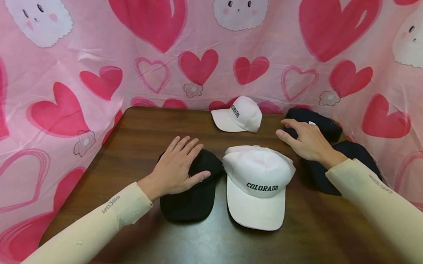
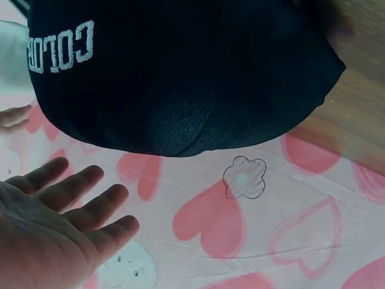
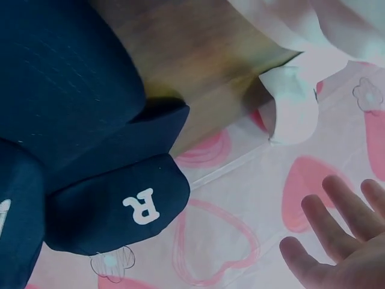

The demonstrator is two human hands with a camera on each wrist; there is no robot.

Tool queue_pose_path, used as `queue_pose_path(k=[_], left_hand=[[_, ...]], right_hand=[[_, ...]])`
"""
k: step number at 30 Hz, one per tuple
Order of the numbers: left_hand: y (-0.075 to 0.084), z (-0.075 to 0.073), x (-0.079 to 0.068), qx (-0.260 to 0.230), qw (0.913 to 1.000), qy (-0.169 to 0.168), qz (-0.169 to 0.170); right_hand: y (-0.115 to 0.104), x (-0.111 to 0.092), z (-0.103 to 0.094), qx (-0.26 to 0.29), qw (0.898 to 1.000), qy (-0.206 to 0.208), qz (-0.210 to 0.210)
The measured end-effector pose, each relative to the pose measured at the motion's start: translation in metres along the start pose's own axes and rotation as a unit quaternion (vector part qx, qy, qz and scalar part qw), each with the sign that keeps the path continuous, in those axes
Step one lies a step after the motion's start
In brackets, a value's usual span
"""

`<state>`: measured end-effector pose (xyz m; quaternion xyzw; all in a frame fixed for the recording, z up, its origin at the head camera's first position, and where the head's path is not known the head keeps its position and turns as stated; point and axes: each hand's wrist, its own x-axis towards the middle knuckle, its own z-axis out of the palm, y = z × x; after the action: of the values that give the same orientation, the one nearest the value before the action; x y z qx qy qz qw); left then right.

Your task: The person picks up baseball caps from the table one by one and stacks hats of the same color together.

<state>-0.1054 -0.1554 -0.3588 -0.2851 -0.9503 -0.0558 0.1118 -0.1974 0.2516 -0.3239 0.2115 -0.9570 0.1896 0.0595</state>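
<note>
Head view: I have the black cap [image 1: 187, 205] below the left hand [image 1: 178, 168], brim toward the wearer, fingers straight and spread; contact I can't tell. The right hand [image 1: 307, 140], fingers loosely extended, is nearest the far dark cap [image 1: 327, 123].

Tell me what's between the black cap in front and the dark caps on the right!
The front white COLORADO cap sits between them, in the head view.

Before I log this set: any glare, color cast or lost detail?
Head: soft glare on the table near its front edge, shadow below the front white cap; left wrist: bluish cast, dark cap mostly murky; right wrist: similar cast, cap marked R murky, letter legible.
</note>
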Motion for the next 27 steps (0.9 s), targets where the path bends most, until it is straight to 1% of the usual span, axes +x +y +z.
queue_pose_path(k=[6,13,21,27], left_hand=[[0.002,0.000,0.000,0.005,1.0000,0.005,0.003],[0.002,0.001,0.001,0.007,0.9999,0.009,0.005],[0.002,0.002,0.000,0.007,0.9999,0.010,0.004],[0.003,0.001,0.001,0.009,0.9998,0.016,0.006]], right_hand=[[-0.001,0.020,0.002,-0.006,0.999,-0.025,0.029],[0.001,0.049,0.005,-0.015,0.998,-0.041,0.038],[0.004,0.087,0.013,-0.026,0.998,-0.029,0.053],[0.009,0.103,0.021,-0.030,0.998,-0.028,0.049]])
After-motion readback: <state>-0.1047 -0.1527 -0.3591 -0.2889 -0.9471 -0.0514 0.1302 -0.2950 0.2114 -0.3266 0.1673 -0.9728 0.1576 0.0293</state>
